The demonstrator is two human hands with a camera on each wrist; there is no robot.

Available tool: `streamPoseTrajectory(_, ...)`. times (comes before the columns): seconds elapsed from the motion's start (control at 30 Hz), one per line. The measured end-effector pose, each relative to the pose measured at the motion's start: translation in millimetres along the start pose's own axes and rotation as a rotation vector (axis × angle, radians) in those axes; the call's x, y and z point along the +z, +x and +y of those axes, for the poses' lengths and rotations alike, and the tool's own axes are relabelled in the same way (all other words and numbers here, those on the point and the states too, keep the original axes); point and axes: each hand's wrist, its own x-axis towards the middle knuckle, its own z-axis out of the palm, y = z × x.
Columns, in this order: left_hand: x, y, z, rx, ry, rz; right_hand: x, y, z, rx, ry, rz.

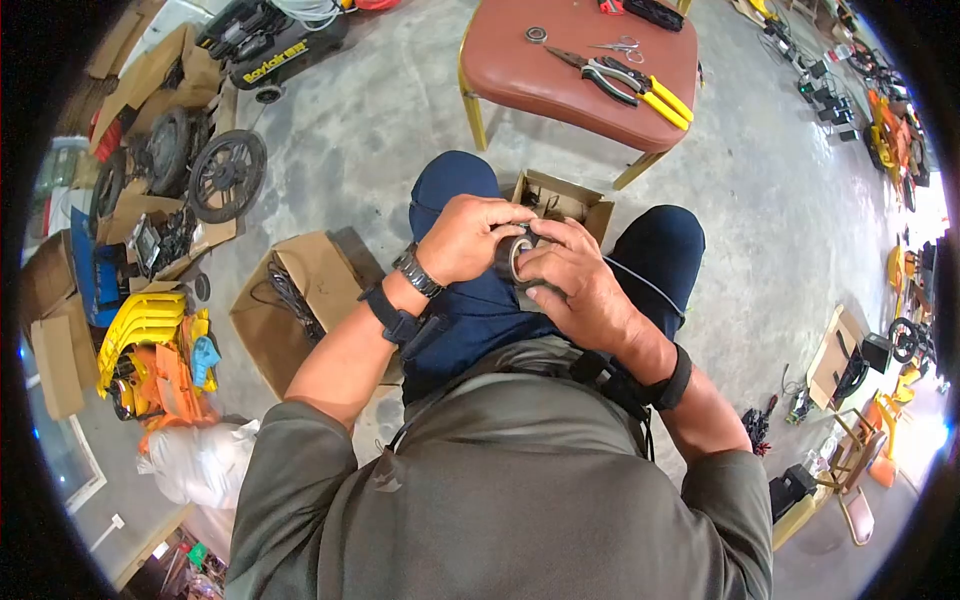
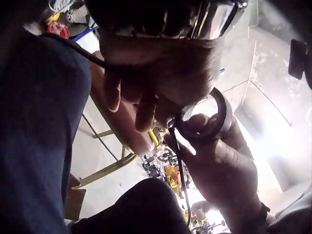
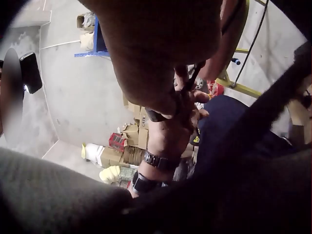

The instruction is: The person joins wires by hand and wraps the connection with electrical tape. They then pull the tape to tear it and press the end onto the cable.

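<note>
Above the lap, the two hands meet around a roll of dark tape (image 1: 509, 258). My right hand (image 1: 575, 280) grips the roll, with fingers through and around its ring. In the left wrist view the black tape ring (image 2: 222, 114) stands on edge beside the left fingers. My left hand (image 1: 465, 240) pinches a thin black cable (image 2: 181, 175) right at the tape, thumb and fingertips close to the right fingers. From there the cable hangs down past the knee in that view. The exact spot where tape meets cable is hidden by the fingers.
A brown padded chair (image 1: 560, 55) ahead bears yellow-handled pliers (image 1: 665, 103), small scissors (image 1: 622, 47) and a small ring (image 1: 536, 35). An open carton (image 1: 570, 190) sits between the knees; a larger box (image 1: 300, 300) with cables stands left. Wheels (image 1: 228, 175) and yellow parts (image 1: 145, 325) lie farther left.
</note>
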Motion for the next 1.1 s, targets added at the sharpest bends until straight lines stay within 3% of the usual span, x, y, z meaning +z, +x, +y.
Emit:
streamPoseTrajectory(0.23, -13.5, 4.4, 9.2, -0.184, -0.217, -0.061, -4.1, -13.4, -13.9, 0.086, -0.084, -0.136)
streamPoseTrajectory(0.43, -22.3, 7.4, 10.5, -0.200, -0.273, -0.148, -2.9, -15.4, -6.3, 0.027, -0.150, -0.168)
streamPoseTrajectory(0.53, -19.6, 7.3, 3.3, -0.208, -0.428, -0.114, -2.1, -14.8, -3.6, 0.016, -0.200, -0.180)
streamPoseTrajectory(0.73, -5.2, 4.0, 5.8, -0.289, -0.320, -0.024, 5.6, -15.1, 0.1, -0.009, -0.304, -0.199)
streamPoseTrajectory(0.83, -4.6, 2.1, 12.0, -0.304, -0.243, -0.021, -2.4, -11.2, -1.4, -0.033, -0.123, -0.062)
streamPoseTrajectory(0.93, -3.4, -0.1, 14.6, -0.304, -0.229, -0.013, -6.4, -4.3, 1.9, 0.182, 0.072, 0.162)
streamPoseTrajectory(1.07, -0.5, -3.7, 14.3, -0.280, -0.240, 0.000, -5.7, 4.1, 17.8, 0.181, -0.041, 0.079)
streamPoseTrajectory(1.1, -0.3, -4.6, 16.5, -0.251, -0.187, 0.007, -4.3, 7.7, 26.0, 0.094, -0.071, 0.067)
